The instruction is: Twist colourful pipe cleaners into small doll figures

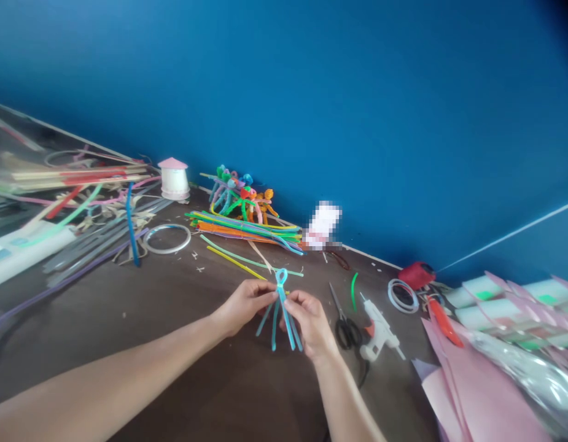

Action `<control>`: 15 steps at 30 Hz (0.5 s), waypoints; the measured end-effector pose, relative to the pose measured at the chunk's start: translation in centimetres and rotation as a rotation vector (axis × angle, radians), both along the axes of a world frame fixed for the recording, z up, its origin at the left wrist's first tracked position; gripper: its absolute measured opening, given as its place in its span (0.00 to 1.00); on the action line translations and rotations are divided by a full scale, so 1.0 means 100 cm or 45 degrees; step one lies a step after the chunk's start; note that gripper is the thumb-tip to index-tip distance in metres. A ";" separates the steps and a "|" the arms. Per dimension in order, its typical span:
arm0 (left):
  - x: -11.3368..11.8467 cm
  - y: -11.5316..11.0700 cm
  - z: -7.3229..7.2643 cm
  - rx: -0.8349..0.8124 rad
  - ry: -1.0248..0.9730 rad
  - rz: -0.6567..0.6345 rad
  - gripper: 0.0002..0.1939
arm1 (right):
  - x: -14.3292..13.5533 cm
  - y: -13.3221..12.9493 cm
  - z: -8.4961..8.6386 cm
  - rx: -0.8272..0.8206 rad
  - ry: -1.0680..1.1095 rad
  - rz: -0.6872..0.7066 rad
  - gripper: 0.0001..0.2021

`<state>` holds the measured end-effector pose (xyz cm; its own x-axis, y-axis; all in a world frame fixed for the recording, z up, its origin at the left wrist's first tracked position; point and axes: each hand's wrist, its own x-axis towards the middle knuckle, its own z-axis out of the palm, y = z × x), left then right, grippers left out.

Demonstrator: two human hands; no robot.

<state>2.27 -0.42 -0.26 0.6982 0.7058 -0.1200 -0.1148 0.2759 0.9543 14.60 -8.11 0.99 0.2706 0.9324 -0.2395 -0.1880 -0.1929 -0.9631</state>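
A light-blue pipe-cleaner figure (pixel 284 307) hangs upright between my hands, with a small loop at its top and several strands fanning downward. My left hand (pixel 247 304) pinches it just below the loop from the left side. On the other side my right hand (pixel 311 319) grips the strands between thumb and fingers. Beyond the hands lie a yellow pipe cleaner (pixel 231 261) and a pale green one (pixel 233 250). A bundle of coloured pipe cleaners (pixel 247 230) rests farther back, in front of several finished pipe-cleaner figures (pixel 247 193).
Scissors (pixel 346 325) and a white glue gun (pixel 380 328) lie right of my hands. Pink sheets (pixel 481 387) and a red-handled tool (pixel 444 322) are at far right. A wire ring (pixel 167 239), a small white tower (pixel 174 179) and piled sticks (pixel 81 178) are on the left.
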 end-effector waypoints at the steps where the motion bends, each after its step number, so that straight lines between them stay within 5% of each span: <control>1: 0.000 0.000 0.001 0.019 0.003 0.001 0.11 | 0.000 0.000 0.000 -0.017 0.055 0.020 0.11; 6: -0.001 -0.004 0.006 0.072 -0.008 0.041 0.12 | -0.006 0.001 0.001 -0.046 0.057 0.092 0.08; 10: -0.002 -0.007 0.004 0.006 -0.090 -0.072 0.15 | -0.012 0.003 0.001 -0.023 -0.115 0.063 0.08; 15: -0.001 -0.004 -0.002 0.104 -0.050 0.030 0.12 | -0.012 0.005 0.000 0.089 -0.443 -0.032 0.06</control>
